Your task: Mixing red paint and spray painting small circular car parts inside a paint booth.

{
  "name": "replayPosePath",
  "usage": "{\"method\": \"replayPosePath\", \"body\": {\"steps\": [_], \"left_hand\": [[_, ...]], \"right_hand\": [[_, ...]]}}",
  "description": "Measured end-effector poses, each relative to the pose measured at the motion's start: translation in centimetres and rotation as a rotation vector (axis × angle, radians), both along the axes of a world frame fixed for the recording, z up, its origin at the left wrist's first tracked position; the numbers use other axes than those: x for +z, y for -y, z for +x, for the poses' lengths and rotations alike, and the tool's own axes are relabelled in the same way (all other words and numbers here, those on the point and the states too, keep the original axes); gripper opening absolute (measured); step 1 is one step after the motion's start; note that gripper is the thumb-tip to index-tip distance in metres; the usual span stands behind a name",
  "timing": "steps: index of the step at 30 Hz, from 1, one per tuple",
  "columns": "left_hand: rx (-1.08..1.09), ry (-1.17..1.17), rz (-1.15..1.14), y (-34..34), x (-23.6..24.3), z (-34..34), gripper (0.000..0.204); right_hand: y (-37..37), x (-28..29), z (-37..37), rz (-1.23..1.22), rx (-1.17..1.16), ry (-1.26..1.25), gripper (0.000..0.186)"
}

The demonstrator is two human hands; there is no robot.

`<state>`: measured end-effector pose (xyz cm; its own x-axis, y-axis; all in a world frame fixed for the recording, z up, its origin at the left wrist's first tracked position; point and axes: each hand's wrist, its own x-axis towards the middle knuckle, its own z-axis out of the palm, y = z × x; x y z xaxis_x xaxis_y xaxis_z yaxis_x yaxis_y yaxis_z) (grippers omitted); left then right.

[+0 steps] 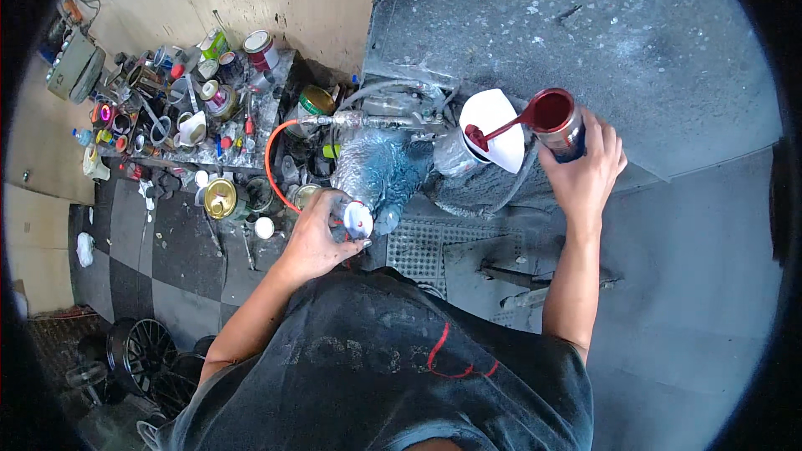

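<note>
My right hand [589, 163] is wrapped round a small can [570, 135] with a dark red inside. It is tilted to the left, and a thick string of dark red paint [504, 129] runs from its rim into a white paper cone strainer [508, 157]. A red patch lies on the strainer's inner wall. The strainer sits in the mouth of a silvery cup [455, 154], whose inside is hidden. In front of my body, my left hand [316, 238] holds a round white lid [358, 221] with a red spot at its middle.
A spray gun [393, 121] with an orange hose [269, 154] lies beside the cup. The bench [271, 104] at left is crowded with paint cans, cups and stirrers. A gold-lidded can [221, 199] stands lower left. Black wheel rims [144, 355] lie on the floor at lower left.
</note>
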<state>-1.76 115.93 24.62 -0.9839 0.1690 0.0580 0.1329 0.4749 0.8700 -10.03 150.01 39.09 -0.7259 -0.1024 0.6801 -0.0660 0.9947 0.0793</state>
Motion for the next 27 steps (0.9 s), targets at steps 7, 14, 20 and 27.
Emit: {"method": "replayPosePath", "body": {"steps": [7, 14, 20, 27], "left_hand": [[-0.033, 0.007, 0.084, 0.1, 1.0, 0.1, 0.06], [-0.065, -0.159, 0.118, 1.5, 4.3, 1.4, 0.069], [-0.106, -0.213, 0.054, 1.4, 6.5, 2.7, 0.07], [-0.18, -0.001, -0.307, 3.3, 4.3, 4.5, 0.072]], "right_hand": [[-2.0, 0.4, 0.3, -1.017, 0.34, 0.375, 0.042], [0.2, -2.8, 5.2, -1.237, 0.606, 0.377, 0.088], [9.7, -10.3, 9.6, -1.374, 0.619, 0.824, 0.076], [17.7, -17.0, 10.0, -0.852, 0.8, 0.861, 0.065]]}}
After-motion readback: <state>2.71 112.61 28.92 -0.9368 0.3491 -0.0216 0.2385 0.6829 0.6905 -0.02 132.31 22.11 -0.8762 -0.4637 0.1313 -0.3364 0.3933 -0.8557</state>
